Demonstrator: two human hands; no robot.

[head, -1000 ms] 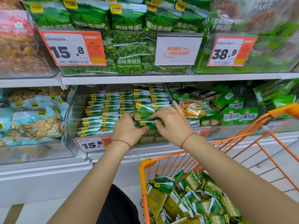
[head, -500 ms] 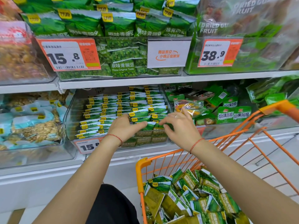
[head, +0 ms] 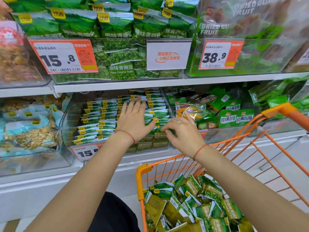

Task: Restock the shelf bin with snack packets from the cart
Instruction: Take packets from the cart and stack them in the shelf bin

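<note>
Shelf bin [head: 66, 124]: a clear plastic bin on the lower shelf, at about 11 o'clock from the centre of view, already filled with tight upright rows of green pea packets [head: 100, 118]; judged nearly full, with the last slack at its front right corner.
Cart [head: 197, 164]: an orange wire cart at 5 o'clock, just below the shelf edge, holding a loose heap of the same packets [head: 192, 203], so plenty of stock is left to move.
Left hand [head: 133, 121]: fingers spread wide and straight, palm laid flat on the tops of the right-hand rows; it holds nothing and appears to press the rows back and level.
Right hand [head: 182, 131]: at 3 o'clock of the left hand, near it but apart, fingers loosely curled with the tips at the front packets by the bin's right corner; whether it pinches a packet cannot be told.
Step in hand: judged to be squaring up the newly placed rows.
Doing it well: keep the flat palm steady so the rows do not fan forward, nudge the front packets upright with labels facing out, and push lightly, since thin packets crumple and slide over one another.
</note>
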